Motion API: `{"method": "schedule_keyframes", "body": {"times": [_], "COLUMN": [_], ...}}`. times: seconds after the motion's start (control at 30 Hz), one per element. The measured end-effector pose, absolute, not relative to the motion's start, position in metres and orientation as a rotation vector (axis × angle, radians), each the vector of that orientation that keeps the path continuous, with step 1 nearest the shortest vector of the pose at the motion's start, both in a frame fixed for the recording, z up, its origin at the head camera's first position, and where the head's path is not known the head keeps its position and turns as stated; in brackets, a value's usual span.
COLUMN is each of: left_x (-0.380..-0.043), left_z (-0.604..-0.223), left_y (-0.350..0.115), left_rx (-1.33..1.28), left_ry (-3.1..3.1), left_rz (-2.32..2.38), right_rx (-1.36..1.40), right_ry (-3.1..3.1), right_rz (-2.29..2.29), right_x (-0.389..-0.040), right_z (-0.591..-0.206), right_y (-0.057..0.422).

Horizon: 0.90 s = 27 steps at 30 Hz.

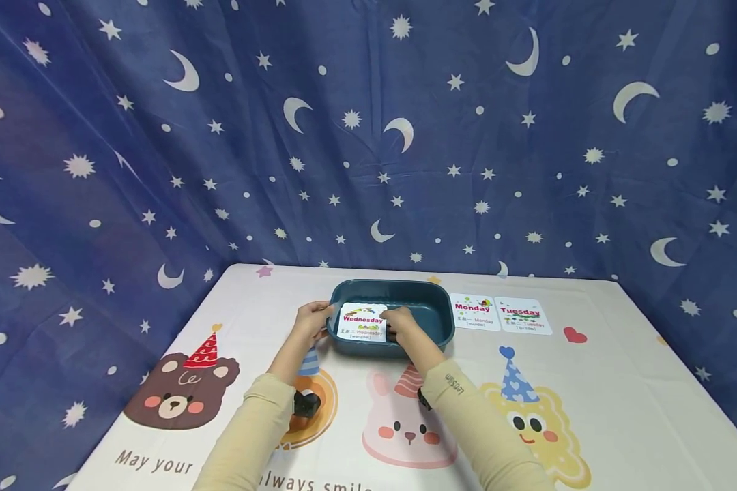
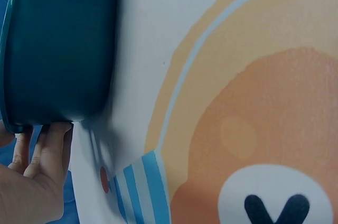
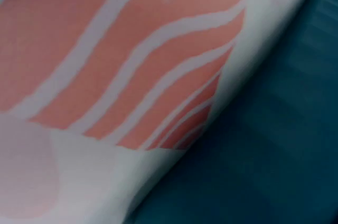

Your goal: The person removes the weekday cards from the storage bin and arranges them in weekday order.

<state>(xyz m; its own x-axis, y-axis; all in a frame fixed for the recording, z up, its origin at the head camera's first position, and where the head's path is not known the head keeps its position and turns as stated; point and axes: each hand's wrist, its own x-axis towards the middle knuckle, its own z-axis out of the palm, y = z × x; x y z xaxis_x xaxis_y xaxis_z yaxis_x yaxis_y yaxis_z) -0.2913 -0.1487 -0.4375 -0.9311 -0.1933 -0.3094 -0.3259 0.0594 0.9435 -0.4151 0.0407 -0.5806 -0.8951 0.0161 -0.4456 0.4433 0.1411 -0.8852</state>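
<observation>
A dark teal plastic bin (image 1: pixel 426 319) stands near the back of the table. My left hand (image 1: pixel 312 320) grips its left end; in the left wrist view, the fingers (image 2: pixel 53 152) lie against the outside of the wall (image 2: pixel 60 49), just under the rim. Inside the bin, a white "Wednesday" card (image 1: pixel 362 323) leans with its printed face up. The thumb and fingers of my right hand (image 1: pixel 402 322) pinch that card at its right edge. In the right wrist view only the outer side of the bin (image 3: pixel 264 129) shows, and the hand is hidden.
To the right of the bin lie a "Monday" card (image 1: pixel 475 312) and a "Tuesday" card (image 1: pixel 523 316), side by side and face up. A white cloth (image 1: pixel 626 382) with cartoon prints covers the table. Behind it hangs a blue curtain (image 1: pixel 430 177) with moons and stars.
</observation>
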Motion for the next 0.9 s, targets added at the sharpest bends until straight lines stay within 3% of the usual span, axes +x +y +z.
{"method": "schedule_keyframes", "body": {"times": [0.23, 0.37, 0.57, 0.9], "left_x": [-0.296, -0.301, -0.294, -0.293], "left_z": [-0.442, -0.446, -0.435, -0.441], "left_y": [-0.15, -0.151, -0.146, -0.149], "left_rx": [-0.557, -0.513, -0.554, -0.574], "left_ry": [2.219, 2.226, 2.23, 2.208], "left_rz": [2.014, 2.034, 2.009, 2.027], "right_rx": [0.363, 0.256, 0.173, 0.143], "right_ry": [2.056, 2.233, 2.455, 2.486], "right_rz": [-1.951, -1.945, -1.873, -1.888], "right_x": [-0.361, -0.349, -0.309, -0.294], "right_z": [-0.514, -0.504, -0.457, -0.444], "right_y": [0.046, 0.039, 0.033, 0.03]}}
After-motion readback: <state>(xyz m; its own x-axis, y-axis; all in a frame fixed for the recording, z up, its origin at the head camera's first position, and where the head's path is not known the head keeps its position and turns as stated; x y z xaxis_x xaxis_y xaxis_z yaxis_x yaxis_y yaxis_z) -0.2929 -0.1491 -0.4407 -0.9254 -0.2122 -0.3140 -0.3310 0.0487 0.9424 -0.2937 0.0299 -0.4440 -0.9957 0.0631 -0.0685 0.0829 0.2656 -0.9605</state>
